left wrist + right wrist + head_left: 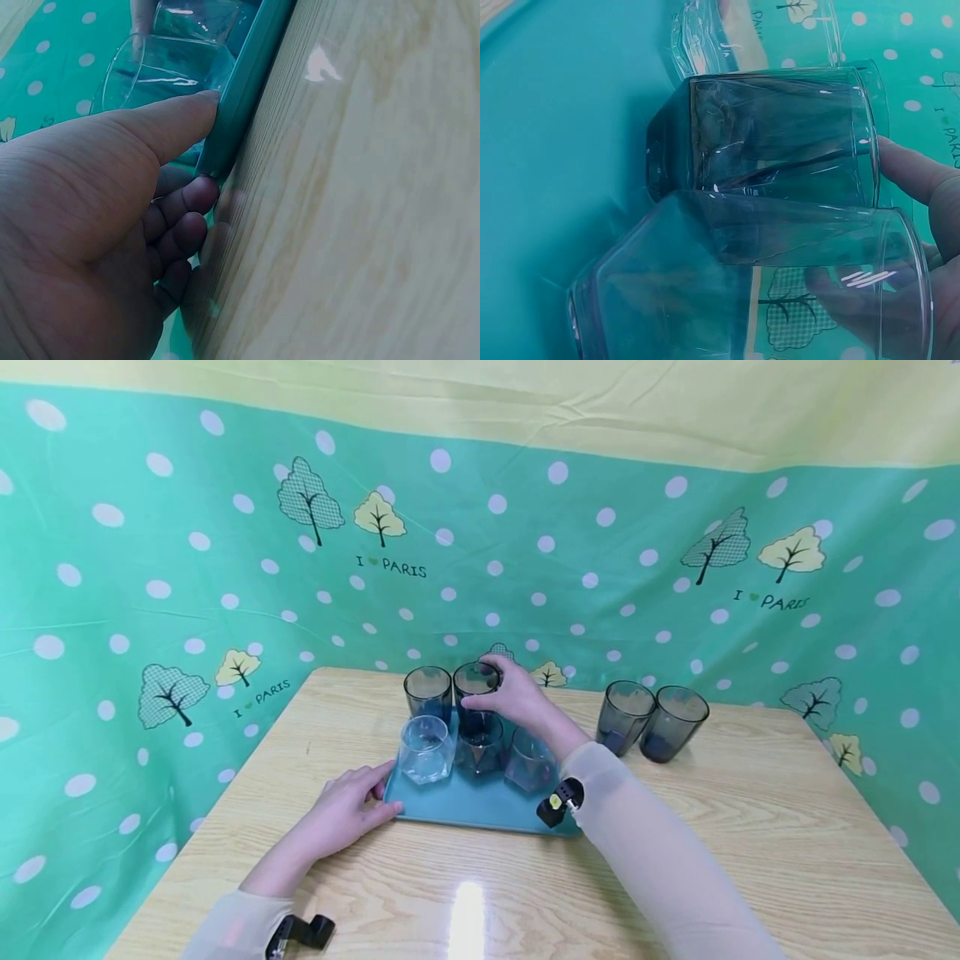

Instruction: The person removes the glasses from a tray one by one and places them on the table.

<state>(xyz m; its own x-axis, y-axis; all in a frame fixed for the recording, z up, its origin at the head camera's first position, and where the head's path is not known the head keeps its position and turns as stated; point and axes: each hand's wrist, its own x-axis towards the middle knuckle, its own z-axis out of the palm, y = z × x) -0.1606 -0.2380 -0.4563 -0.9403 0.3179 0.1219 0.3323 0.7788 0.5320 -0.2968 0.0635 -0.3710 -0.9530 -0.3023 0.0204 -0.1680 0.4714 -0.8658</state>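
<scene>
My right hand [517, 693] grips a tall dark grey drinking glass [467, 681] near its rim, at the back of the blue tray [472, 807]. The thumb lies on the near side of that glass. In the right wrist view two short faceted glasses stand in front of the right hand [941, 217] and cover part of it. My left hand [345, 806] holds the tray's front left corner. In the left wrist view its thumb presses on the tray rim [244, 97], and the other fingers curl under the edge.
Another tall grey glass [429, 689] stands left of the held one. Along the tray's front row are a clear faceted glass [427, 752], a dark one [480, 756] and a pinkish one [531, 764]. Two tall grey glasses [626, 714] stand on the wooden table [750, 827] at right.
</scene>
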